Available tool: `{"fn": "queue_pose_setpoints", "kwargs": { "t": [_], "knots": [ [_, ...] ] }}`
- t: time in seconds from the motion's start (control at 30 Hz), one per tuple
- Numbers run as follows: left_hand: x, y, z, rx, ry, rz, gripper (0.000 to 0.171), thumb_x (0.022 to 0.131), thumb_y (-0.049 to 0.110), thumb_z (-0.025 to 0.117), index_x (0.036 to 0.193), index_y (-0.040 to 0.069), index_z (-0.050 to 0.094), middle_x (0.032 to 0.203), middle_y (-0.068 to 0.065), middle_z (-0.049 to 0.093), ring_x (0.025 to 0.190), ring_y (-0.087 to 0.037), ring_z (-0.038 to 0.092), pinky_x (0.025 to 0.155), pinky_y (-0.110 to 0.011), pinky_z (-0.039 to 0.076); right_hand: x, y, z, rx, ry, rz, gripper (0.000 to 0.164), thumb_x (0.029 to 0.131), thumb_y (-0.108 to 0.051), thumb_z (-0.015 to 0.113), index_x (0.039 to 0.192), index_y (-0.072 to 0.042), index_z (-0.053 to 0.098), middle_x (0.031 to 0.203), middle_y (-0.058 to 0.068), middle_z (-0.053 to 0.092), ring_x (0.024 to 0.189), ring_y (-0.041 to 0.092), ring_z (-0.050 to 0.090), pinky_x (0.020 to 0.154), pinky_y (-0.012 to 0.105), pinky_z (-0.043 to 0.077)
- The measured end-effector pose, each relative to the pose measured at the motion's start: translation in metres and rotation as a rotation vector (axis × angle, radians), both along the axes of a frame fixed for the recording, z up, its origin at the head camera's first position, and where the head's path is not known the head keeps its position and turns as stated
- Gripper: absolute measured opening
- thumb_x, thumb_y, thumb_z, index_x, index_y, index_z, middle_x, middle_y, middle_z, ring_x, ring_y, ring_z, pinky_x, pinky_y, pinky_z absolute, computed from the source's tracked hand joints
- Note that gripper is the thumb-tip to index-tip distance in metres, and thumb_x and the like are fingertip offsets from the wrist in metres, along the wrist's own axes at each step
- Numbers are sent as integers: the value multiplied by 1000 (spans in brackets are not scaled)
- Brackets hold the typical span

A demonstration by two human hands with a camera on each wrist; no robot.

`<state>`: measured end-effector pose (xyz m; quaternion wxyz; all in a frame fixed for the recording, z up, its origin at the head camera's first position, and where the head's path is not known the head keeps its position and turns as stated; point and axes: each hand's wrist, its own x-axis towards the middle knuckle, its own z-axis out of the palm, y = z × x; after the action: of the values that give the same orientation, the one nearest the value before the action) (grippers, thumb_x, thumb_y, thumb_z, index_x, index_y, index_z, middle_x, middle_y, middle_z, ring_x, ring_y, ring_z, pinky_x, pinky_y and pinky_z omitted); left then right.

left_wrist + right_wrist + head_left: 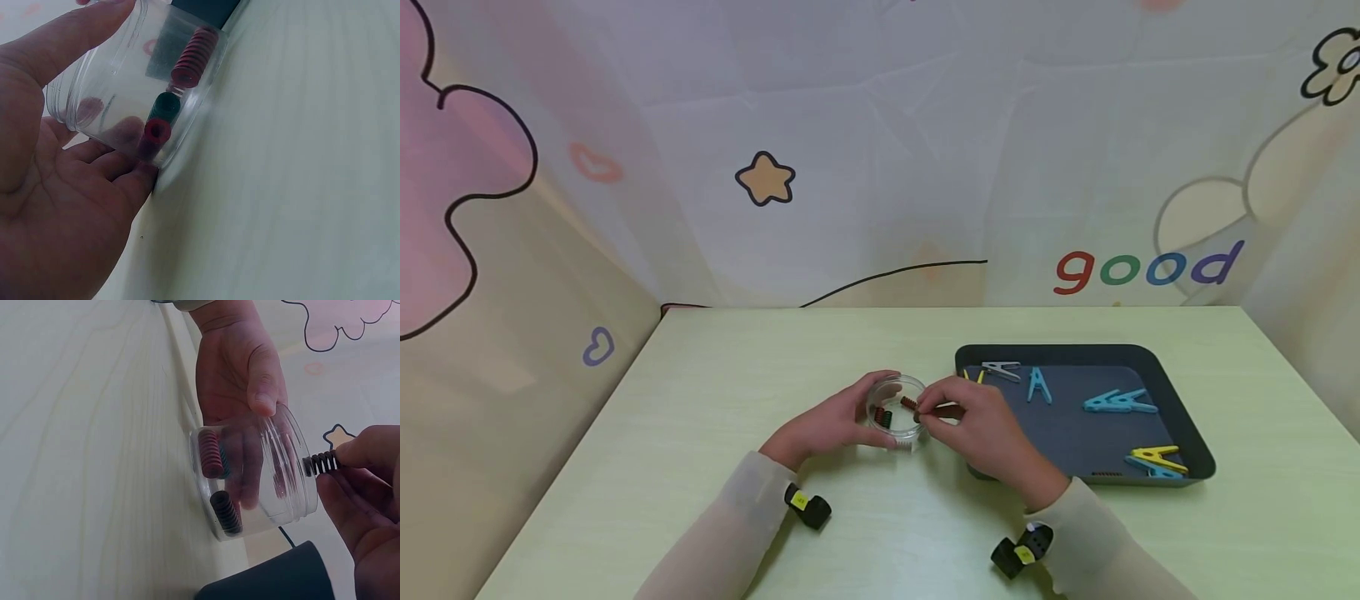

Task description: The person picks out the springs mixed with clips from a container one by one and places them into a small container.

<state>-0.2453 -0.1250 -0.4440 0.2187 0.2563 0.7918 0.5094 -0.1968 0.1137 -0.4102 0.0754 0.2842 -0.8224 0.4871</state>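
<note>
My left hand holds a clear plastic jar from its side, thumb and fingers spread around it. The jar stands on the table. Several coil springs lie at its bottom: a red spring next to a green spring, and a dark reddish-brown spring apart from them. At the open mouth, my right hand pinches another dark brown spring between thumb and fingertips. That spring's far end overlaps the jar's rim in the right wrist view.
A dark tray stands right of the jar, behind my right hand. In it lie blue clothespins, a yellow clothespin and a pale grey clothespin. A printed cloth backdrop rises behind the table.
</note>
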Motion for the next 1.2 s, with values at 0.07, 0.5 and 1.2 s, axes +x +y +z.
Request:
{"fn": "queue_pose_setpoints", "kwargs": {
  "t": [0.07,0.5,1.2],
  "knots": [
    [0,0,0,-1,-2,2,84,79,27,81,145,38,30,150,0,43,139,-15,38,115,-43,30,0,0,0,-1,0,0,12,84,1,70,88,-10,69,99,4,69,94,18,68,83,39,57],
    [2,1,1,3,1,-3,84,80,25,80,145,37,29,151,-2,42,139,-16,38,116,-43,29,0,1,1,2,11,3,12,84,2,69,87,-9,69,98,8,69,93,19,68,82,35,58],
    [0,1,1,10,-17,2,84,79,25,82,144,38,31,149,2,43,136,-15,40,115,-41,31,3,11,19,93,38,-54,10,86,-7,71,92,-15,70,100,-1,69,91,12,68,81,29,58]
  ]
}}
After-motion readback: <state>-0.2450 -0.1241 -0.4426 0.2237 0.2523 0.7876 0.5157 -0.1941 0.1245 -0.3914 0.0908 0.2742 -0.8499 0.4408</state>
